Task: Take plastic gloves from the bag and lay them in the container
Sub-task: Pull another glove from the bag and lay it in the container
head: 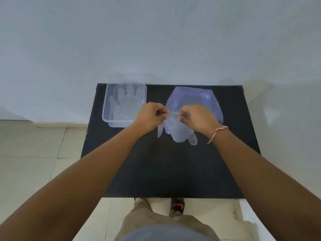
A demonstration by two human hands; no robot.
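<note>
Plastic glove [180, 131] pinched between left hand [150, 117] and right hand [199, 117] above black table [156, 171], pale wall [156, 40] behind.

Pale blue-grey wall [156, 35], cream floor tiles [31, 150], black-topped table [173, 171] against the wall.

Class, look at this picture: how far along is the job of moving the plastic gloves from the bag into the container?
Done: at least one clear glove already lies flat in the clear container. In hand: the left hand and right hand pinch the cuff of another glove, hanging above the black mat. Left: lay this one in; whether the blue bag holds more is unclear.
</note>
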